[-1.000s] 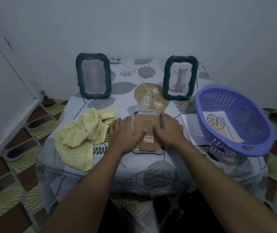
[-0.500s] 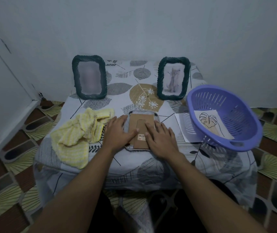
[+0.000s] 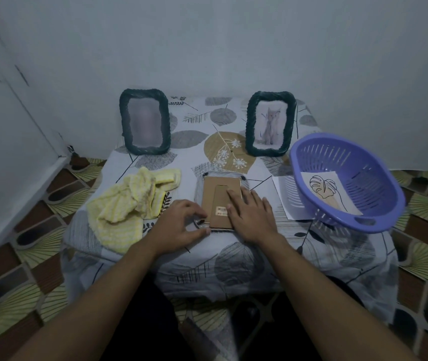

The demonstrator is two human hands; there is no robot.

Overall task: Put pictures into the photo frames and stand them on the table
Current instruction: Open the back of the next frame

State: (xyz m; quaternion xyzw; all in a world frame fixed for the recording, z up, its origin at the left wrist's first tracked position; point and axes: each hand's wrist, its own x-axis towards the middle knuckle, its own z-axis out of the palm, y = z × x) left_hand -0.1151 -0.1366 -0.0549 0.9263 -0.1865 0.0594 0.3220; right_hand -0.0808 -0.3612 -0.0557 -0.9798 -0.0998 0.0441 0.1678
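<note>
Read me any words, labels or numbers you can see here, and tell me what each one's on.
Sticker on the cardboard back of the face-down frame: a barcode with a short line of print under it, too small and blurred to read.
No other text shows on the left standing frame, the cat-picture frame, the leaf drawing or the purple basket.

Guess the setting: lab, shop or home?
Probably a corner of a home room, not a lab: a leaf-print tablecloth, patterned floor tiles, a purple plastic basket and a framed cat picture before a plain painted wall.
</note>
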